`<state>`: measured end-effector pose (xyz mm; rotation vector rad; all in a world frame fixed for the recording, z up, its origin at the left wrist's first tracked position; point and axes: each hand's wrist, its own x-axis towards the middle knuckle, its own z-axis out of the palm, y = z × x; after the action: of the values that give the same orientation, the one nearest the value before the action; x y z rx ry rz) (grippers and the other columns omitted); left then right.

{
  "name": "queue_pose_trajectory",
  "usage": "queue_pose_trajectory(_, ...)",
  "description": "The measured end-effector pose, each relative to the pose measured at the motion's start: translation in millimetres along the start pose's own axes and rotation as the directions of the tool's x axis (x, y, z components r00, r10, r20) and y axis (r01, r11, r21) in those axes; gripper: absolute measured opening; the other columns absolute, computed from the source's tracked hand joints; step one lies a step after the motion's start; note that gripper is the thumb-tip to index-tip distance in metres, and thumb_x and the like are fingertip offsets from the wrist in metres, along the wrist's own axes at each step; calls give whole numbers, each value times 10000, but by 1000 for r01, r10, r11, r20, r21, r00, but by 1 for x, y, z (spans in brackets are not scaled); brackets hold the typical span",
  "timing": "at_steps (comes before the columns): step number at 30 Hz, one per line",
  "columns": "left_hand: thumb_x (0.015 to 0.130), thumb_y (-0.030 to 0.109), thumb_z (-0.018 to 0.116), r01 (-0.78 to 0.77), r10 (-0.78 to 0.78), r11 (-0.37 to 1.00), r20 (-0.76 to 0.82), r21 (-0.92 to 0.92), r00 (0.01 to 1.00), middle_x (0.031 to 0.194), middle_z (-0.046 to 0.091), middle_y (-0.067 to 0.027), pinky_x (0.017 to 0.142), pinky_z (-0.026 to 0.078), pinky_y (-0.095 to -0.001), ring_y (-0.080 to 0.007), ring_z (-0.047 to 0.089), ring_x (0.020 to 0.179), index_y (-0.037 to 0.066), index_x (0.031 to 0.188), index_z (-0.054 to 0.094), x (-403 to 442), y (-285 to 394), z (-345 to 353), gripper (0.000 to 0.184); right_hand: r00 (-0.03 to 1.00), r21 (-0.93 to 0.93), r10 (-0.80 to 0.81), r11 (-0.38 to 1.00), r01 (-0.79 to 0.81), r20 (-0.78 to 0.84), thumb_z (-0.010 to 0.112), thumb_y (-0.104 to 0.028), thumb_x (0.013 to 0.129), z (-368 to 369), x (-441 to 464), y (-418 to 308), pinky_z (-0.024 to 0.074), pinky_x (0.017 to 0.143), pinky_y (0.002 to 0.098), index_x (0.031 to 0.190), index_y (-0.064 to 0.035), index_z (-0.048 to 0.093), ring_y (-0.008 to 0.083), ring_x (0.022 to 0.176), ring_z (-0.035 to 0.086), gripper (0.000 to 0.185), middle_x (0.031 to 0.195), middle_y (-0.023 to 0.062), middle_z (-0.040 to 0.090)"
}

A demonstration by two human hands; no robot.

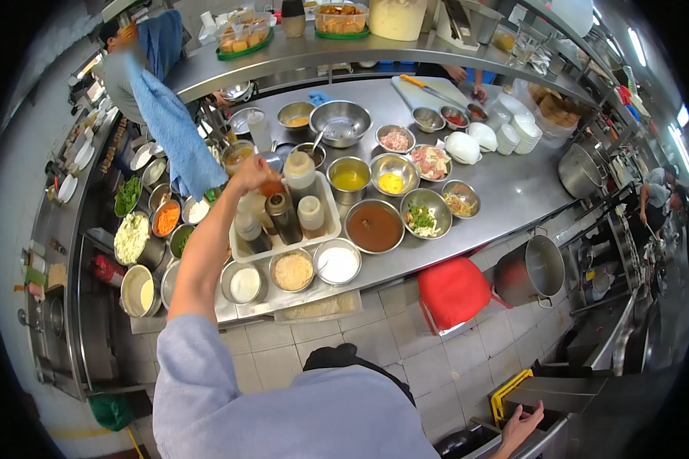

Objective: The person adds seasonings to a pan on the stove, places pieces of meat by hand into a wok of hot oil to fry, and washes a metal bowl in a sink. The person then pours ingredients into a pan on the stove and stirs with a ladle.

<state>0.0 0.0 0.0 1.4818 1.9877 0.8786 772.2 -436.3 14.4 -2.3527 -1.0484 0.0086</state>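
My left hand (pixel 254 174) reaches over the back left of a white tray (pixel 328 223) of squeeze bottles. Its fingers are closed beside a bottle with reddish contents (pixel 271 188); what they hold is too small to make out. In the same tray stand a dark sauce bottle (pixel 283 217), a pale-capped bottle (pixel 311 214) and a large cloudy bottle (pixel 300 172). At the lower right, my right hand (pixel 522 423) is open with fingers apart, near a metal edge and touching nothing that I can see.
Bowls surround the tray, among them brown sauce (pixel 373 226), white powder (pixel 337 262) and yellow liquid (pixel 350 178). A red stool (pixel 453 292) and a large pot (pixel 530 268) stand beyond the counter's front edge. A blue cloth (pixel 172 126) hangs at the left. Other people work across the counter.
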Motion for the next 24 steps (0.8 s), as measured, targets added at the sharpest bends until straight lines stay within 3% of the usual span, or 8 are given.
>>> queue_pose_trajectory(3, 571, 371, 875, 30, -56, 984, 150, 174, 987, 965, 654, -158, 771, 499, -387, -244, 622, 856, 15, 1046, 603, -8, 4, 8, 653, 999, 72, -33, 997, 33, -8, 617, 15, 836, 1, 3, 0, 452, 764, 314, 1365, -10, 406, 216, 801, 492, 570, 1256, 158, 456)
queue_pose_trajectory(6, 606, 352, 824, -169, 204, 844, -14, 509, 979, 932, 680, -178, 772, 513, -409, -323, 659, 859, 1, 969, 630, -11, 53, -3, 541, 999, 49, -39, 998, 40, -27, 603, 28, 832, 9, 1, -2, 451, 757, 313, 1365, -8, 403, 217, 791, 496, 571, 1255, 163, 456)
queue_pose_trajectory(8, 703, 262, 736, -188, 278, 888, -163, 421, 947, 841, 671, -150, 707, 516, -395, -276, 664, 777, 45, 908, 625, -18, 125, -35, 319, 1000, 15, -19, 1000, 19, -8, 599, 37, 823, 4, -3, 1, 450, 750, 313, 1369, -9, 398, 221, 789, 503, 583, 1259, 160, 456)
queue_pose_trajectory(10, 753, 189, 725, -546, 538, 832, -374, 93, 756, 688, 588, -45, 601, 468, -326, -189, 549, 611, 23, 859, 589, 1, 179, -66, 239, 1000, 3, -5, 1000, 5, -24, 606, 36, 816, 2, -9, 0, 451, 751, 308, 1363, -9, 402, 216, 787, 511, 585, 1259, 155, 466)
queue_pose_trajectory(11, 738, 246, 752, -526, 435, 841, -421, -126, 796, 728, 580, -48, 622, 462, -321, -181, 533, 650, 7, 909, 581, 21, 207, -82, 340, 999, -14, -9, 1000, 9, -35, 612, 34, 809, 1, -14, -1, 452, 752, 302, 1356, -9, 405, 211, 785, 519, 586, 1259, 150, 475)
queue_pose_trajectory(15, 688, 425, 763, -343, 550, 831, -745, 439, 377, 1099, 636, -233, 837, 497, -397, -345, 639, 984, -68, 1203, 523, 118, 274, -116, 751, 996, -19, 88, 996, -88, -27, 620, 37, 793, -11, -33, -10, 447, 737, 317, 1372, -15, 401, 224, 767, 499, 621, 1211, 139, 470)
queue_pose_trajectory(19, 731, 602, 627, -26, 233, 928, -526, 371, 818, 1119, 633, -295, 906, 481, -425, -386, 622, 1067, -73, 1063, 666, 207, 284, -136, 753, 977, -29, 163, 985, -168, -135, 633, 32, 789, -35, -60, 1, 455, 748, 330, 1364, -13, 410, 231, 781, 505, 618, 1172, 137, 476)
queue_pose_trajectory(24, 764, 586, 630, 104, 153, 926, -612, 364, 776, 1177, 627, -249, 949, 454, -436, -367, 577, 1161, -3, 1075, 690, 271, 267, -124, 668, 935, -96, 244, 956, -276, -257, 629, 27, 792, -72, -108, 39, 458, 762, 345, 1365, -19, 411, 238, 813, 523, 615, 1238, 149, 479)
